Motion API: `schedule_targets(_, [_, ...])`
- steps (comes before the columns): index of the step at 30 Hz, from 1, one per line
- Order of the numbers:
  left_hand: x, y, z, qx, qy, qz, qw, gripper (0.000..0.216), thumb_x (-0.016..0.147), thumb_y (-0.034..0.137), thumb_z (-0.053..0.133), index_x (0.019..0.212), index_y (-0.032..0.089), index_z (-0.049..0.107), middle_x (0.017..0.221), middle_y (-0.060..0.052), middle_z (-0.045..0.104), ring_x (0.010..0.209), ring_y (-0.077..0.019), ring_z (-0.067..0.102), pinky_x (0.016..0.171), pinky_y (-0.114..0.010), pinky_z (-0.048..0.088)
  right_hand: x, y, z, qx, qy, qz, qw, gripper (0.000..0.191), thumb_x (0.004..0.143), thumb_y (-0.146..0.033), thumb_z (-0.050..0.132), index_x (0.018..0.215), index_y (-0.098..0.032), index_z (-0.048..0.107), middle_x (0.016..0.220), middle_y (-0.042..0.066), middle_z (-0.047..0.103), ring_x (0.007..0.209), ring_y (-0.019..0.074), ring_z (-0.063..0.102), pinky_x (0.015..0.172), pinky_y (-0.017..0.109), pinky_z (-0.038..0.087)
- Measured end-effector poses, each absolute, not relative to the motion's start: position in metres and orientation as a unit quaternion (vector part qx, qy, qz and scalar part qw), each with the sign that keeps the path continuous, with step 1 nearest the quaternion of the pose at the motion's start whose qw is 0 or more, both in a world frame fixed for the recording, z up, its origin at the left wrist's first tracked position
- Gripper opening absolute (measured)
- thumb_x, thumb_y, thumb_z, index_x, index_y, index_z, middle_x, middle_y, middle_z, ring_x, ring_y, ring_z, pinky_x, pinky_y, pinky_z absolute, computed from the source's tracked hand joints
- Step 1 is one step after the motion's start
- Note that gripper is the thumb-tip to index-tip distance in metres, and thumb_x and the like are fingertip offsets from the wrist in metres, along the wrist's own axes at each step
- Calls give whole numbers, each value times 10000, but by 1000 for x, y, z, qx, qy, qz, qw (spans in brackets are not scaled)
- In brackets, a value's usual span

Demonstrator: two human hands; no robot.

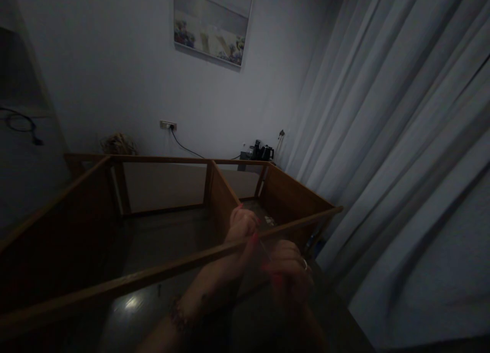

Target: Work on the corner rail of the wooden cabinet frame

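Observation:
A brown wooden cabinet frame (291, 194) lies on the floor in a dim room, with a divider panel (220, 194) in its middle. My left hand (241, 228) is closed on the near front rail (153, 276) where the divider meets it. My right hand (289, 274), a ring on one finger, sits just below and right of the rail, fingers curled in a pinch round a thin pale thing I cannot make out. The two hands are almost touching.
Grey curtains (383, 138) hang along the right side. A kettle (266, 152) and a cable stand by the far wall under a socket (167, 124). A picture (212, 23) hangs above. A small screw (159, 290) lies on the shiny floor inside the frame.

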State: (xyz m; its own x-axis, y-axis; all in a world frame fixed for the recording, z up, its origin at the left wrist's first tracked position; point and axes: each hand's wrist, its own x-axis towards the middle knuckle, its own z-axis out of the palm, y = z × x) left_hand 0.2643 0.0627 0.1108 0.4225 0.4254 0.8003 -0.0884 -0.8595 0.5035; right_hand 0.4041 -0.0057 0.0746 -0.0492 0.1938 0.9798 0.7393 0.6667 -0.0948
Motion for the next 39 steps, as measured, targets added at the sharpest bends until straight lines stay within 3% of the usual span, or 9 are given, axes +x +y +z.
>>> schedule_targets(3, [262,60,112,806,119,527,243,126,1030,313,402,1025,257,516,1026,-100,692,1070,-325,677,1128,-602,511,405,-10,72,-343,-691,-203,603,339,1119,-364,421,1025,-245,724,768,27,749,716,205,705,702,390,602])
schedule_targets(7, [269,69,107,798,109,533,260,220,1056,353,340,955,257,510,992,-98,696,1061,-325,686,1160,-607,481,411,-10,72,-328,-701,-233,589,233,1093,-281,510,1101,-250,741,825,23,789,787,195,741,725,363,639])
schedule_targets(13, [293,100,87,796,72,536,270,327,1031,484,334,822,268,462,853,-86,663,929,-322,660,1171,-608,444,419,-5,74,-302,-719,-234,581,281,1081,-449,581,1227,-253,719,822,18,803,771,198,764,697,355,658])
schedule_targets(18, [296,104,78,803,66,531,262,365,1060,503,317,835,267,481,868,-80,671,948,-312,661,1184,-635,446,414,-2,73,-293,-708,-262,587,236,1016,-434,701,1161,-248,713,741,-8,753,668,178,713,626,330,626])
schedule_targets(22, [298,105,73,799,61,540,259,393,1079,548,269,860,273,444,867,-61,636,944,-300,664,1201,-644,433,405,-4,83,-303,-688,-263,605,196,1029,-437,681,1036,-242,690,652,-34,712,558,151,666,575,308,591])
schedule_targets(28, [296,109,67,785,47,545,290,331,1051,549,365,869,276,404,889,-69,658,974,-309,684,1218,-658,422,393,-10,95,-337,-673,-252,608,235,1076,-398,613,905,-244,663,596,-43,682,500,134,643,513,286,549])
schedule_targets(34, [294,110,69,783,20,544,300,395,1059,629,322,957,266,436,1033,-92,735,990,-270,719,1205,-658,441,392,-10,91,-336,-671,-241,615,210,1075,-386,613,937,-243,681,610,-34,710,504,140,654,535,297,572])
schedule_targets(39, [293,107,79,758,-6,568,321,568,1029,775,242,1153,272,475,1364,-199,682,1331,-335,638,1109,-616,531,395,-9,88,-332,-681,-223,613,181,1073,-395,609,994,-252,687,635,-25,727,534,162,668,559,316,580])
